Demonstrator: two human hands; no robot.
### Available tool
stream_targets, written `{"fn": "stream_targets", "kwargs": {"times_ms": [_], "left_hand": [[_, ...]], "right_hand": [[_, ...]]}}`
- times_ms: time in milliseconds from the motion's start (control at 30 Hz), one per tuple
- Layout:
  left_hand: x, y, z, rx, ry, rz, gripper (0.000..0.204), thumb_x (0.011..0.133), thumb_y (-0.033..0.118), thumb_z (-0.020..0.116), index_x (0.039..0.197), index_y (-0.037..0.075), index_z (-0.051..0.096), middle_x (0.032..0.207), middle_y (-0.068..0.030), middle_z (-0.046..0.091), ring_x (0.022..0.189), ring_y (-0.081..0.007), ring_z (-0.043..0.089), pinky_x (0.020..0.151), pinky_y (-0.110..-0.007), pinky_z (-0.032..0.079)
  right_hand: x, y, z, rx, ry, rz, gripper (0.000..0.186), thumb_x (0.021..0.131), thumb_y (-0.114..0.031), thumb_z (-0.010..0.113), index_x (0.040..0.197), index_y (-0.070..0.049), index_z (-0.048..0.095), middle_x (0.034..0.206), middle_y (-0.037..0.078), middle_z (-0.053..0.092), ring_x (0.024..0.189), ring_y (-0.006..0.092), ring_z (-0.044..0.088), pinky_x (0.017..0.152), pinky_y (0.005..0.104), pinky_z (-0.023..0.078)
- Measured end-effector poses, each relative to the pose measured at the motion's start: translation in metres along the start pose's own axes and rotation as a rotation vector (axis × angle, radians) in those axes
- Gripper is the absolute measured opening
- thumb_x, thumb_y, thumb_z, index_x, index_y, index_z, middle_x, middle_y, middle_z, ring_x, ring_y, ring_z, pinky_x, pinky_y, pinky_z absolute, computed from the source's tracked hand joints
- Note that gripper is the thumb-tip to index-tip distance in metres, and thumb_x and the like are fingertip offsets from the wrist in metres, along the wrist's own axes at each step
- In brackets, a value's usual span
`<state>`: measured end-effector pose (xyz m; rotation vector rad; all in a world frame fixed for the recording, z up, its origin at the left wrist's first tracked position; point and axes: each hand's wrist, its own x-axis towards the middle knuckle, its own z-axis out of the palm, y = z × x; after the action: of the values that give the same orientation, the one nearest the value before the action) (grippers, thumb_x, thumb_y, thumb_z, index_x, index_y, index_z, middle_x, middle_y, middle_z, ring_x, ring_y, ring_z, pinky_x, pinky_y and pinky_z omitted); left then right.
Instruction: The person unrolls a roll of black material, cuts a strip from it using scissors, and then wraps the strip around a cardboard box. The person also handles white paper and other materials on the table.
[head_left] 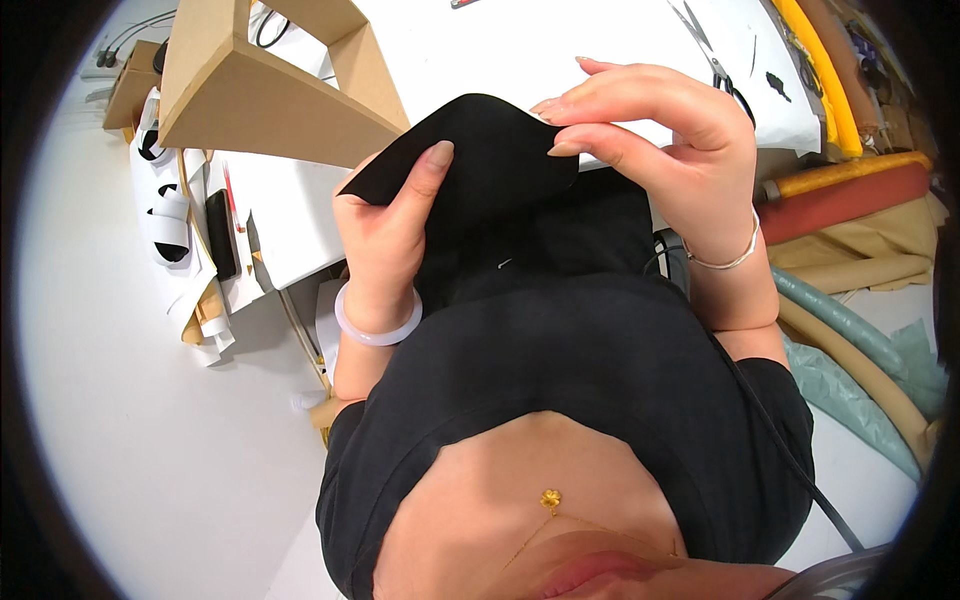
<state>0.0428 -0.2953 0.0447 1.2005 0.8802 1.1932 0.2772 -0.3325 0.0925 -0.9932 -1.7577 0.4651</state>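
Observation:
A thin, limp black sheet (490, 150), like fabric or soft leather, is held up in front of my body over the near edge of the white table. My left hand (390, 225) is closed on its left side, with the thumb lying on top and the other fingers hidden beneath. At the sheet's upper right edge, my right hand (680, 145) pinches with thumb and forefinger. The sheet's lower part blends into my black clothing, so its near end is hard to make out.
An open brown cardboard box (270, 100) stands at the table's left, close to my left hand. Black-handled scissors (712, 50) lie beyond my right hand. White sandals (170, 225) and a black phone (220, 235) are at far left. Material rolls (850, 200) lie at right.

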Motion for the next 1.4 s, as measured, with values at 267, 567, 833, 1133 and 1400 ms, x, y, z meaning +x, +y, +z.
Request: {"fn": "stream_targets", "kwargs": {"times_ms": [267, 567, 833, 1133, 1400], "left_hand": [[-0.003, -0.001, -0.015, 0.189, -0.1, 0.185, 0.016, 0.093, 0.005, 0.073, 0.104, -0.007, 0.074, 0.084, -0.0035, 0.071, 0.075, -0.0091, 0.06, 0.07, -0.023, 0.047], [-0.011, 0.0, -0.019, 0.174, -0.131, 0.246, 0.018, 0.09, -0.003, 0.073, 0.108, -0.006, 0.074, 0.091, -0.0082, 0.075, 0.08, -0.0109, 0.065, 0.076, -0.023, 0.05], [-0.017, 0.002, -0.02, 0.209, -0.134, 0.287, 0.021, 0.089, -0.007, 0.072, 0.109, -0.005, 0.073, 0.093, -0.0088, 0.075, 0.081, -0.0111, 0.066, 0.076, -0.023, 0.051], [-0.017, 0.001, -0.017, 0.269, -0.143, 0.367, 0.022, 0.088, -0.009, 0.072, 0.109, -0.005, 0.074, 0.092, -0.0085, 0.075, 0.078, -0.0105, 0.066, 0.072, -0.022, 0.051], [-0.018, -0.003, -0.017, 0.256, -0.143, 0.36, 0.023, 0.088, -0.011, 0.071, 0.109, -0.005, 0.074, 0.092, -0.0089, 0.075, 0.077, -0.0106, 0.066, 0.071, -0.022, 0.051]], "right_hand": [[0.002, -0.008, 0.006, -0.304, 0.045, -0.171, 0.014, 0.078, 0.002, 0.081, 0.09, -0.001, 0.074, 0.09, 0.008, 0.077, 0.089, 0.0216, 0.075, 0.101, 0.0443, 0.052], [-0.004, -0.007, 0.014, -0.261, 0.174, -0.105, 0.017, 0.079, 0.006, 0.081, 0.092, 0.0, 0.073, 0.089, 0.008, 0.074, 0.086, 0.0196, 0.072, 0.095, 0.0388, 0.056], [-0.004, -0.008, 0.018, -0.297, 0.15, -0.137, 0.016, 0.082, 0.007, 0.076, 0.097, 0.001, 0.074, 0.095, 0.01, 0.076, 0.09, 0.0224, 0.073, 0.097, 0.0403, 0.055], [-0.006, -0.016, 0.015, -0.056, 0.043, 0.023, 0.012, 0.088, 0.001, 0.072, 0.099, 0.002, 0.074, 0.099, 0.011, 0.077, 0.095, 0.0234, 0.073, 0.1, 0.0425, 0.053], [-0.007, -0.013, 0.016, -0.209, 0.081, -0.075, 0.015, 0.085, 0.002, 0.075, 0.1, 0.002, 0.075, 0.097, 0.011, 0.077, 0.09, 0.0226, 0.073, 0.09, 0.0352, 0.057]]}}
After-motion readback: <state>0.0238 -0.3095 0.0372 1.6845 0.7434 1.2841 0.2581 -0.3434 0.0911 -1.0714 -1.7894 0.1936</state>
